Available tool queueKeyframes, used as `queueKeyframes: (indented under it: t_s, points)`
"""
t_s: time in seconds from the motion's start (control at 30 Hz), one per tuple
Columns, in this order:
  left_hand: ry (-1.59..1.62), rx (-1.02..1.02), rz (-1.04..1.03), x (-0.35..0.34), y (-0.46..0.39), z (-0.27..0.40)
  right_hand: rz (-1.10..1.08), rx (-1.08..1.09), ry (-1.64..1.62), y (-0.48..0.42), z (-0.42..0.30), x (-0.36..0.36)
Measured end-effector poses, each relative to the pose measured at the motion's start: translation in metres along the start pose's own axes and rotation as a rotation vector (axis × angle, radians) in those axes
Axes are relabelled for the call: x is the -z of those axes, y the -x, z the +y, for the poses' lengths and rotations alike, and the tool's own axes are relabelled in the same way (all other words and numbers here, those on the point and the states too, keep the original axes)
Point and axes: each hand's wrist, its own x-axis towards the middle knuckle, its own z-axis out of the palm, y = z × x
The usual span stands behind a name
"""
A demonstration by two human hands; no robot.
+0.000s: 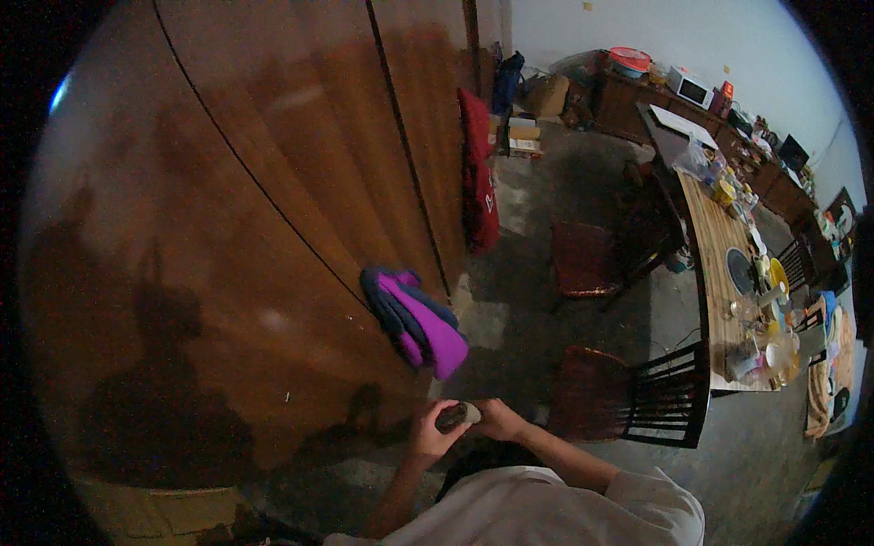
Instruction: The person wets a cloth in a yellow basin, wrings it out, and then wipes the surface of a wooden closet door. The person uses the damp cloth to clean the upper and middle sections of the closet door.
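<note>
Near the bottom middle of the head view, my left hand (435, 431) is curled around a roll of tape (450, 419), its dark round end towards the left. My right hand (498, 419) touches the roll's pale side from the right; whether its fingers grip the roll or a loose end cannot be told. Both hands are in front of my light shirt. Beyond them a purple and dark-blue garment (447, 347) hangs against the large brown wooden panels (287, 327), which carry shadows.
Two dark red chairs (590, 389) (584, 256) stand on the right, beside a long table (710, 273) crowded with dishes and bags. A red cloth item (480, 184) is by the panel edge. Cardboard boxes (546, 95) and a cabinet (621, 109) with a white microwave (689, 87) stand farther back.
</note>
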Motion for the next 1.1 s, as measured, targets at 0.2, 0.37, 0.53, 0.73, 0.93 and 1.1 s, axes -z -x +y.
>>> queueKeyframes:
  t_s: [0.2, 0.37, 0.53, 0.73, 0.93, 1.1]
  points:
    - [0.185, 0.084, -0.089, 0.005, -0.040, 0.017, 0.032, -0.161, 0.015, -0.025, -0.028, 0.034]
    - [0.164, 0.115, -0.139, -0.004, -0.116, 0.022, 0.182, -0.097, -0.018, -0.045, -0.011, 0.092]
    - [0.255, 0.170, -0.177, -0.032, -0.215, 0.003, 0.166, -0.082, -0.139, -0.081, 0.008, 0.212]
    - [0.151, 0.156, -0.248, -0.085, -0.330, 0.044, 0.226, -0.184, -0.450, -0.097, 0.033, 0.340]
    - [0.342, 0.313, -0.253, -0.116, -0.418, 0.078, 0.337, -0.207, -0.519, -0.117, 0.032, 0.418]
    - [0.387, 0.204, -0.301, -0.122, -0.496, 0.083, 0.471, -0.145, -0.562, -0.154, 0.065, 0.449]
